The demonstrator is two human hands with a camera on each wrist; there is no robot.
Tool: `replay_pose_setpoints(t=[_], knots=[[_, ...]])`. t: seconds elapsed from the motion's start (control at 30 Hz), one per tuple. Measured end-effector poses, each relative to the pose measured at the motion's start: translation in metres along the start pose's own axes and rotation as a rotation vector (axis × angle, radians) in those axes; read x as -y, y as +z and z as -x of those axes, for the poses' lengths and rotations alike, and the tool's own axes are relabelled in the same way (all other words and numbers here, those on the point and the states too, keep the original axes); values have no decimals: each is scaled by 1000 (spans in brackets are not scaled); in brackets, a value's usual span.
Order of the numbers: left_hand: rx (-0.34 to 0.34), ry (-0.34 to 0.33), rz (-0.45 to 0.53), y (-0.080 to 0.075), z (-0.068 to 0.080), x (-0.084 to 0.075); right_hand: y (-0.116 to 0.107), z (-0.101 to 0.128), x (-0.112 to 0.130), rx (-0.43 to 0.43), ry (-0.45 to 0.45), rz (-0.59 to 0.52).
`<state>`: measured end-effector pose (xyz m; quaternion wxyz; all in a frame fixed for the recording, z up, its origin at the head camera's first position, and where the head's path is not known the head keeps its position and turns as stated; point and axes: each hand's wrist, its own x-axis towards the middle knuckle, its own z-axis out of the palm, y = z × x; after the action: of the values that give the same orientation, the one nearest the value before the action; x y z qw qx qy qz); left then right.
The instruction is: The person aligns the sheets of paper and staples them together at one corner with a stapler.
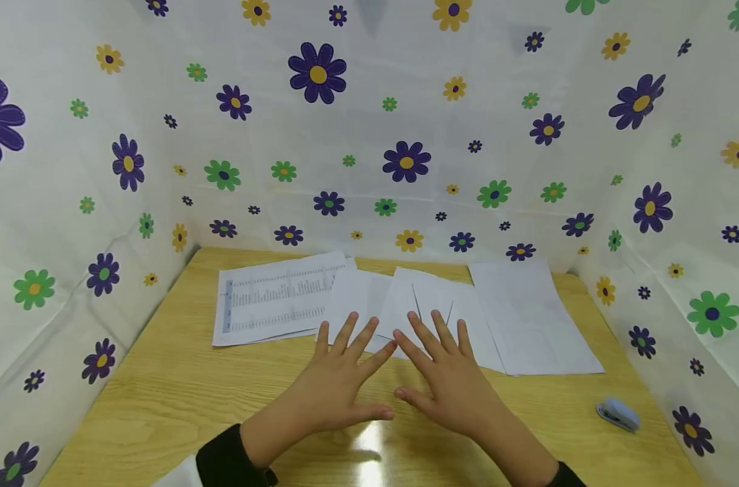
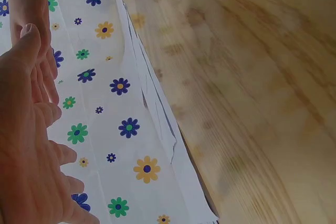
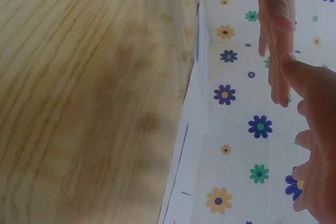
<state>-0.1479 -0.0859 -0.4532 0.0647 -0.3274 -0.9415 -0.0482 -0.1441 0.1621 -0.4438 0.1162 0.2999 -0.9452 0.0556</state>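
Both hands are spread flat with straight fingers, side by side over the wooden table point(image 1: 162, 399). My left hand point(image 1: 345, 365) has its fingertips at the near edge of a blank white sheet point(image 1: 357, 294). My right hand point(image 1: 436, 358) reaches over a creased white sheet point(image 1: 433, 301) with dark fold lines. Neither hand holds anything. Whether the fingers touch the paper I cannot tell. In the left wrist view the left hand point(image 2: 31, 145) shows beside the paper edges point(image 2: 157, 108). The right wrist view shows the right hand point(image 3: 315, 145) and the paper edge point(image 3: 191, 129).
A printed sheet with rows of figures point(image 1: 278, 297) lies at the back left, and a larger blank sheet point(image 1: 534, 318) at the right. A small blue stapler point(image 1: 618, 414) sits near the right front. Flowered cloth walls point(image 1: 406, 135) enclose the table on three sides.
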Motion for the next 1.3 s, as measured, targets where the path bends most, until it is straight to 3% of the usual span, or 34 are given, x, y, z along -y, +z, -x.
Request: replay_pose_setpoints(t=[0.33,0.7,1.03,1.3], knots=[[55,-30,56,-2,-21,-9,-4,-3,-14,-22,24,3],[53,-83,106,0,-42,-22,-9,-3,-39,-21,57,-7],[44,-181,354,2,-84,-47,-24,-8,-92,-6,186,-9],[71,-180,490,2,-118,-73,-36,-6,-144,26,331,-58]])
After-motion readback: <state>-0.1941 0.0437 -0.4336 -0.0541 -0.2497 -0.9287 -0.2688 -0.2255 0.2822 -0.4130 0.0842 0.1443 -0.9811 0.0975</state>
